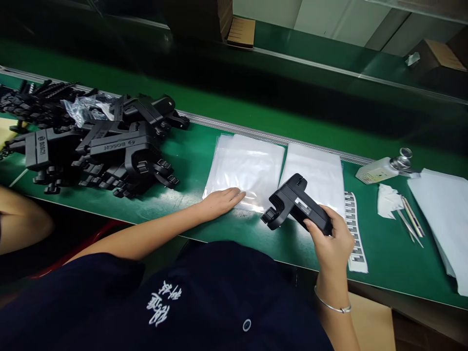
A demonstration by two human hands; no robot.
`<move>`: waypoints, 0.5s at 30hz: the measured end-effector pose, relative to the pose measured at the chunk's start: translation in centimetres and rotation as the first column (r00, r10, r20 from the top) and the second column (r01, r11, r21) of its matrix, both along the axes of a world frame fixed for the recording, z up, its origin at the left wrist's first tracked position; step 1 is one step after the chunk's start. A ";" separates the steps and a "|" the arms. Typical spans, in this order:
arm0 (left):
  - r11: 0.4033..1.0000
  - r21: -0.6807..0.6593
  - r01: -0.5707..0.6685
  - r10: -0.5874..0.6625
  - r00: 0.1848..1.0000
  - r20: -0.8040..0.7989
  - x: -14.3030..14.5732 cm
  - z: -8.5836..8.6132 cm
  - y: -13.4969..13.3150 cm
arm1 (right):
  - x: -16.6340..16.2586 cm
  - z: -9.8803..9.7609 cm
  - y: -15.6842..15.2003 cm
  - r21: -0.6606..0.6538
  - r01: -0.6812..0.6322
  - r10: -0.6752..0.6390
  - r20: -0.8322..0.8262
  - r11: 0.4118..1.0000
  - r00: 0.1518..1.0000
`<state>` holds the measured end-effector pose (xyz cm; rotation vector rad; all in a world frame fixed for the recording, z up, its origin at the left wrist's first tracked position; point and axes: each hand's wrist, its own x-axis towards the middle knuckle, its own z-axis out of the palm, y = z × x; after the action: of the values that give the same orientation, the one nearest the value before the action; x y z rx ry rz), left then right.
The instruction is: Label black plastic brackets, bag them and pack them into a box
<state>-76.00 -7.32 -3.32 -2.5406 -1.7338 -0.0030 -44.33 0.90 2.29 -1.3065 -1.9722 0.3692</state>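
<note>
A white dispenser bottle [376,171] sits near crumpled tissue [388,200] and tweezers [406,226]; over there, a shelf [321,48] holds a cardboard box [442,57].

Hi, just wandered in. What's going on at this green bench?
A person's right hand holds a black part by one end, a white label showing on it. The left hand rests on the near edge of a stack of clear plastic bags, with a second stack beside it. More black parts, some marked BOSCH, are piled at left.
</note>
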 end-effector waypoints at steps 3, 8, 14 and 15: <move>0.999 -0.039 0.038 -0.036 0.998 0.043 -0.3 0.3 -0.7 | 0.2 -0.1 0.1 -0.001 0.005 -0.005 -0.002 1.000 1.000; 0.993 0.056 0.104 -0.106 0.994 0.040 -0.8 0.5 -1.2 | -0.4 0.0 -0.2 -0.006 -0.009 0.009 0.015 1.000 1.000; 0.963 0.255 0.083 -0.087 0.996 0.004 -1.0 0.3 -1.1 | -0.8 0.3 -0.6 -0.007 -0.049 0.050 0.050 0.999 0.997; 0.958 0.280 0.061 -0.069 0.997 0.019 -0.9 0.3 -1.1 | -0.8 0.3 -0.6 -0.003 -0.052 0.052 0.056 0.999 0.997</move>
<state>-76.86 -8.38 -3.01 -2.3981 -1.5326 -0.2699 -45.13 0.31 2.60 -1.2811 -2.0567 0.3627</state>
